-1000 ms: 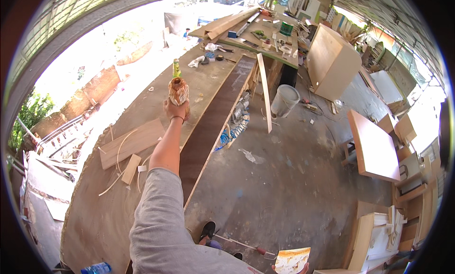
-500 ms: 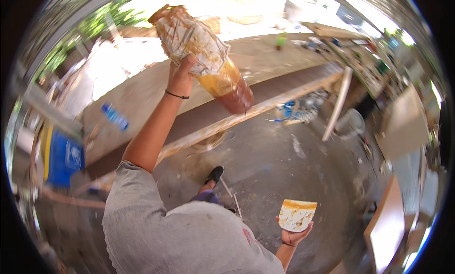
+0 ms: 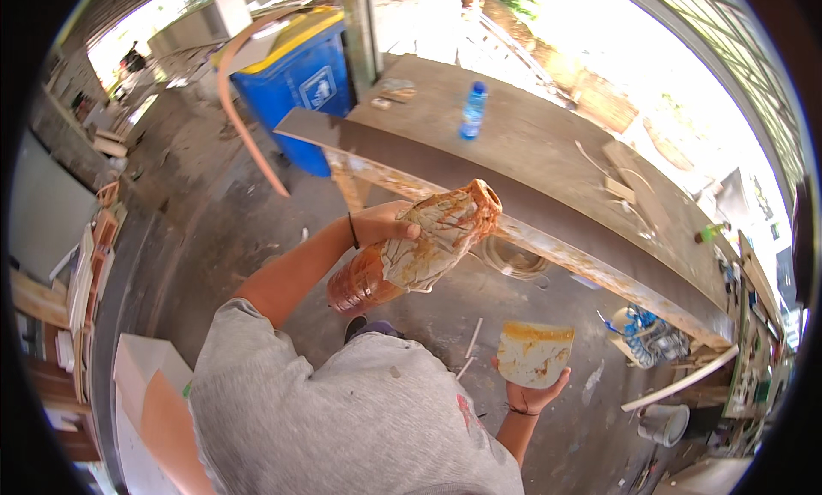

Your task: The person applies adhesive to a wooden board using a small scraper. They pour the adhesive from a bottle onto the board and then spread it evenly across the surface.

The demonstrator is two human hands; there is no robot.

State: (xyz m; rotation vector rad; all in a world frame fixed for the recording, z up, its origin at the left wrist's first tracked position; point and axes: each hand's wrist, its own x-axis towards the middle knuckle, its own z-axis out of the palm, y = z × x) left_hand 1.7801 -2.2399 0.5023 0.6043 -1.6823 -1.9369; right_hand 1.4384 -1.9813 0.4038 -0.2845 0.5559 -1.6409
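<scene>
My left hand [image 3: 384, 225] is closed round a large plastic bottle [image 3: 358, 283] with amber-brown contents. A crumpled whitish wrapping, stained orange-brown, covers its upper half. The bottle lies tilted in the air, its smeared mouth toward the upper right, over the near edge of the workbench. Lower right, my right hand [image 3: 533, 396] grips a small flat spreader plate [image 3: 536, 355] from below. This plate is pale and roughly square, with an amber band of sticky-looking stuff along its far edge and brown smears on its face. The two hands are well apart.
Beyond my hands runs a long workbench [image 3: 548, 144] with a brown board [image 3: 479, 195] along its near side. A blue bottle [image 3: 473, 111] stands on it. At its left end is a blue bin [image 3: 295, 84] with a yellow rim. A bucket [image 3: 664, 424] and curved strip [image 3: 681, 379] are at right.
My left hand has brought the bottle down and nearer; its mouth now points upper right instead of upper left. The view has turned left. My right hand keeps hold of the spreader plate.
</scene>
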